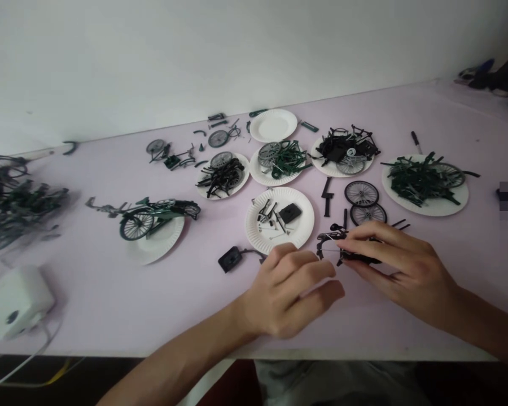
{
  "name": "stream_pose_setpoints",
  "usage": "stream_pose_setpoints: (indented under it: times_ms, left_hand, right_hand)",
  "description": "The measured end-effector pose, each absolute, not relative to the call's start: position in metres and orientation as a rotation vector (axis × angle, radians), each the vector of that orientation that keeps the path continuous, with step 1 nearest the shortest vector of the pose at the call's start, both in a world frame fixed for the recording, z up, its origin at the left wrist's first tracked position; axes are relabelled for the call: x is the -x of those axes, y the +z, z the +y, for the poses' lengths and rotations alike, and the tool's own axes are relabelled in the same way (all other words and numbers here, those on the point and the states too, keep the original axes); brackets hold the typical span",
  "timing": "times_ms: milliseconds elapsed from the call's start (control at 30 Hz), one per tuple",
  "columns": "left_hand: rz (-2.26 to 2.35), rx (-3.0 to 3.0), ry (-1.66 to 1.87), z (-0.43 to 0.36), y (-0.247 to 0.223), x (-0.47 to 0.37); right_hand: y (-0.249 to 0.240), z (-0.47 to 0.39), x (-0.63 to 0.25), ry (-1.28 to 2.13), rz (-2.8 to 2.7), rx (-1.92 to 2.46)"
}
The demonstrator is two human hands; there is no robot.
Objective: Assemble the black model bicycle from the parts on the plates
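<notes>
My right hand [398, 265] pinches a small black bicycle frame part [325, 241] near the front right of the table. A thin metal rod [331, 250] shows at the left end of that part. My left hand [298, 287] is just left of it, fingers curled and pressed together; whether they hold anything is hidden. Beyond the right hand lie two black wheels [362, 193]. A black basket [230, 259] with a thin arm lies left of my left hand. Behind the hands, a paper plate [307, 217] bears small rods and a black rectangular piece.
Plates with green parts [423, 179] and black parts [222, 177] stand farther back. An assembled toy bicycle [158, 214] rests on a plate at left. Beside it are a blurred pile of bicycles [17, 208] and a white box [21, 301] with cables. A screwdriver [415, 141] lies back right.
</notes>
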State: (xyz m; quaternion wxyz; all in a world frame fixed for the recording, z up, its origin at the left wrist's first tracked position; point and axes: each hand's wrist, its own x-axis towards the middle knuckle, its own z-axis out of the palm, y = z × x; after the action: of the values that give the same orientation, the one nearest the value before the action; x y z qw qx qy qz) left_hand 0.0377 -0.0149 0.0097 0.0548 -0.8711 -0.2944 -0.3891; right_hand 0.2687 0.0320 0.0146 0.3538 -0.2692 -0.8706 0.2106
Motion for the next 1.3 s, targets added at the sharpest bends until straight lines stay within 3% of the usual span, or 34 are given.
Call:
stream_pose_setpoints:
  times_ms: [167,1300]
  left_hand:
    - [-1.117,2.502,-1.051,-0.013,0.001,-0.042]
    - [-1.01,2.495,-1.049,-0.011,-0.005,-0.048]
  right_hand:
    - [0.015,0.035,-0.265,0.62,-2.206,0.678]
    - [0.004,0.035,-0.257,0.976,-1.971,0.859]
